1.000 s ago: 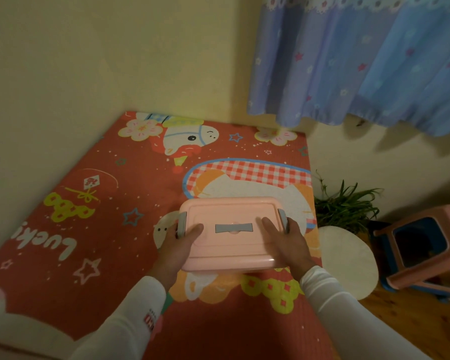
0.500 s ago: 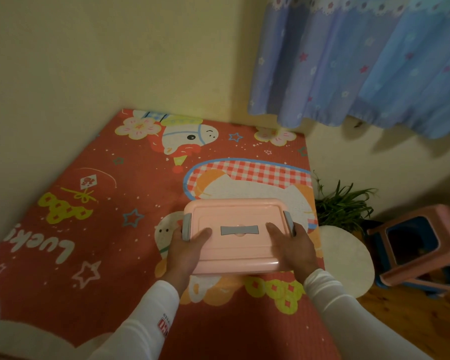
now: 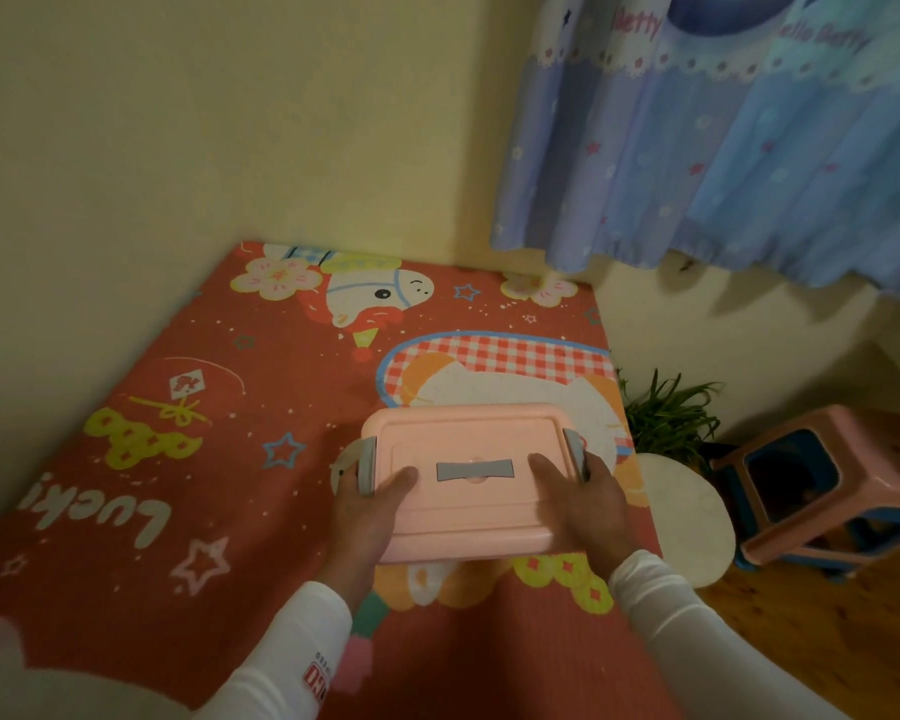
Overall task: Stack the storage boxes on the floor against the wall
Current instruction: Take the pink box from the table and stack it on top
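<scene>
Head view: pink storage box [image 3: 468, 480] is clamped at both ends by left hand [image 3: 370, 506] and right hand [image 3: 583, 504]; it should be kept level and set flush against the wall [image 3: 178, 148].

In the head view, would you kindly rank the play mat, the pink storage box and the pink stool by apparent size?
1. play mat
2. pink storage box, held nearer the camera, so its lead is unsure
3. pink stool

Smooth plastic box [image 3: 468, 480]; matt mat [image 3: 178, 459]; cloth curtain [image 3: 723, 148]
</scene>
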A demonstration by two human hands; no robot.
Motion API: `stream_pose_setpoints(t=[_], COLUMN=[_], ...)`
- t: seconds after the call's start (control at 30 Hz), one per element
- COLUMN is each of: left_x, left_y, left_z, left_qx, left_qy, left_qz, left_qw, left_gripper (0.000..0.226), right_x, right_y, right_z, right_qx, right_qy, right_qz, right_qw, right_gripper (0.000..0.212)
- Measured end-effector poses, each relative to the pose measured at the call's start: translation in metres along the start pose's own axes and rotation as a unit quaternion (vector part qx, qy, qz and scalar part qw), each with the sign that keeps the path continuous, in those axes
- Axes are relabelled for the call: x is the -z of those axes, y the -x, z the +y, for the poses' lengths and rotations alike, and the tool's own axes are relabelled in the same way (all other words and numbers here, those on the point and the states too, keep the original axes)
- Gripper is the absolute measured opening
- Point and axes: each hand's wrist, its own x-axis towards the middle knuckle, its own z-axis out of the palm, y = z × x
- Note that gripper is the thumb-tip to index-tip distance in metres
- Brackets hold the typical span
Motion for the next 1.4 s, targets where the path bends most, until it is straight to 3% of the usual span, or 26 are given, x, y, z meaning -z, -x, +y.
stream_pose_setpoints(t=[0.1, 0.27, 0.37, 0.63, 0.9, 1.1, 1.4], left_x=[0.015, 0.041, 0.057, 0.105, 0.151, 0.185, 0.235], left_y=[0.004, 0.021, 0.033, 0.089, 0.196, 0.281, 0.376], left_z=[-0.003, -0.008, -0.008, -0.024, -0.060, -0.088, -0.128], left_qx=[-0.011, -0.014, -0.030, -0.033, -0.017, -0.012, 0.036], left_qy=[-0.012, -0.010, -0.011, 0.030, 0.034, 0.041, 0.057], left_qz=[-0.006, 0.012, 0.043, 0.149, 0.292, 0.396, 0.507], left_qw=[1.000, 1.000, 0.999, 0.988, 0.956, 0.917, 0.859], left_gripper=[0.049, 0.037, 0.030, 0.038, 0.079, 0.066, 0.072], right_x=[-0.006, -0.017, -0.021, -0.047, -0.064, -0.080, -0.107], right_y=[0.014, 0.038, 0.048, 0.082, 0.151, 0.219, 0.317], right_z=[0.000, 0.000, -0.006, -0.018, -0.008, -0.001, 0.005], right_qx=[0.007, 0.027, 0.062, 0.120, 0.196, 0.232, 0.276], right_qy=[0.014, 0.034, 0.035, 0.039, 0.044, 0.069, 0.106], right_qz=[0.017, 0.006, -0.013, -0.123, -0.249, -0.353, -0.465], right_qw=[1.000, 0.999, 0.997, 0.984, 0.948, 0.904, 0.835], right_gripper=[0.060, 0.050, 0.047, 0.061, 0.064, 0.067, 0.068])
